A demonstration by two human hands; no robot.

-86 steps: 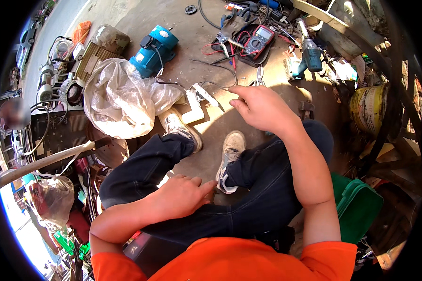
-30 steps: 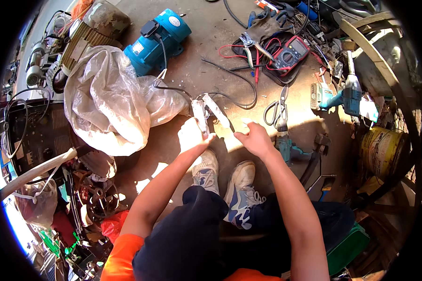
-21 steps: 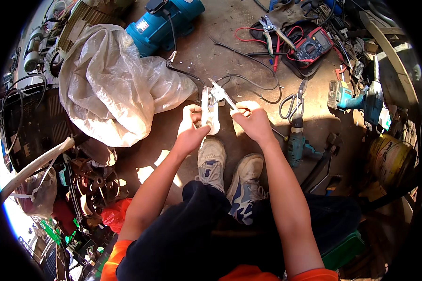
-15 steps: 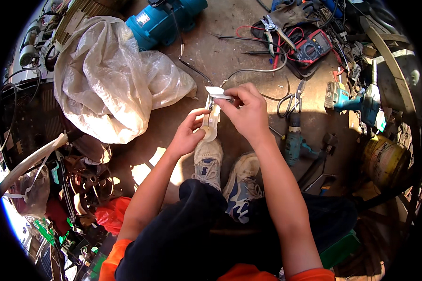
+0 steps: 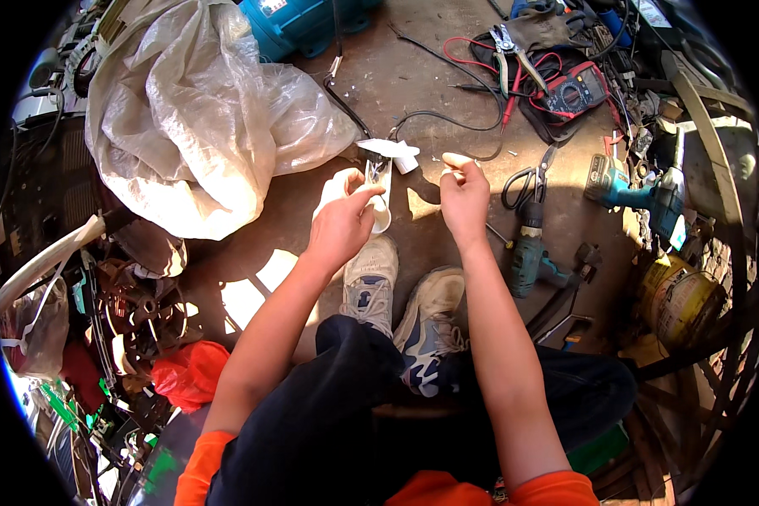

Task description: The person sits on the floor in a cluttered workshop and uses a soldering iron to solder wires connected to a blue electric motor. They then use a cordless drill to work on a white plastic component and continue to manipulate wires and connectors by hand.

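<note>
While hands (image 5: 341,218) (image 5: 465,201) flank white casing (image 5: 384,174), cable (image 5: 346,107) beyond

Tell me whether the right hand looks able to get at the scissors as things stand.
Probably yes: nothing visible blocks the way from the right hand to the scissors on its right, though the drill nearest them may overlap their handles.

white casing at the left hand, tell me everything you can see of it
The long, narrow, white plastic-looking casing has a hollow, trough-like body and a rounded near end. A white flap-like piece sits crosswise at its far end; dark details inside are too small to make out. Dark thin cords meet that end. It points away from the person, just beyond the toe of one pale shoe. The left hand grips its left side; the right hand is apart from it.
</note>
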